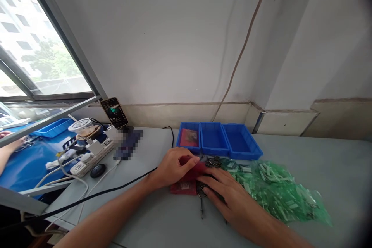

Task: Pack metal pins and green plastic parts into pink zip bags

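My left hand (176,167) is closed on the upper part of a red plastic bag (195,171), thumb on top. Below it, a second red packet (183,187), or a lower part of the same bag, lies on the table. My right hand (225,192) rests over a pile of small metal pins or screws, its fingers stretched toward the red bag, some fingertips hidden. Part of the pile, the dark metal pieces (213,161), shows behind the hands. One long metal piece (201,207) lies apart in front of the pile.
Three blue trays (214,139) stand behind my hands; the left one holds a red packet (189,138). Green plastic bags (279,190) of parts lie at right. A black cable (116,190) crosses the left side, near a power strip (93,159) and a phone (114,112). Another person's arm (10,149) shows far left.
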{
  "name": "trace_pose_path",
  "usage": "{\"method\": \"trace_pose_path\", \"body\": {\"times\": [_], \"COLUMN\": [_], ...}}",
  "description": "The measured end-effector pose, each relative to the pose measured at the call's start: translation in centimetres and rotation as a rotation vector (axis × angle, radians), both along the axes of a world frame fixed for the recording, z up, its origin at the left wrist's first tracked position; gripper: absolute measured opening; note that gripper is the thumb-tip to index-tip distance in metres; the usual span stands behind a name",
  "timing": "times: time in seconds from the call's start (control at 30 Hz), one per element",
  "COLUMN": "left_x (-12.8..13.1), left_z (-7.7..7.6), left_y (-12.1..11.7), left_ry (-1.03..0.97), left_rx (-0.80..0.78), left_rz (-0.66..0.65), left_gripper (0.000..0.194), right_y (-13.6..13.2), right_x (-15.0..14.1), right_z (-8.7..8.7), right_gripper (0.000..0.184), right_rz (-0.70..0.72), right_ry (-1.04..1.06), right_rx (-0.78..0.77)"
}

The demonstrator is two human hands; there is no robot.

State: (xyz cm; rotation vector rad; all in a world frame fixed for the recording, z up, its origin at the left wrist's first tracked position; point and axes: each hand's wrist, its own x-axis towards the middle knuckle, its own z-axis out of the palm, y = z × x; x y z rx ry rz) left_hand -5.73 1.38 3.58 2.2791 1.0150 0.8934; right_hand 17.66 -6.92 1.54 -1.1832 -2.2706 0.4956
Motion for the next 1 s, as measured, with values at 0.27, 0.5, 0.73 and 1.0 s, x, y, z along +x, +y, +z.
{"method": "trace_pose_path", "body": {"times": [0.27,0.5,0.73,1.0], "left_x": [-0.2,-0.2,0.1,0.3], "left_z": [-0.3,-0.5,-0.6,-0.5], "left_y": [0.1,0.0,0.0,0.2], "left_ry": [-0.128,-0.299,-0.328,-0.342], "left_rx": [-0.1,-0.198,-0.168,-0.115], "left_rz": [0.034,0.122,0.085,0.095], "left_gripper": [0.046,0.038,0.031,0.028], "right_y": [0.0,0.0,-0.2,-0.1], "right_x": [0.1,0.0,-0.2,-0.3], "right_z": [-0.1,-0.3,0.6,1.2], "right_gripper": [0.036,0.037,0.031,0.028], "right_rz": [-0.02,0.047,0.083,-0.012], "right_ry": [0.02,0.021,0.046,0.189], "right_rx": [-0.018,-0.034,-0.049,0.006]}}
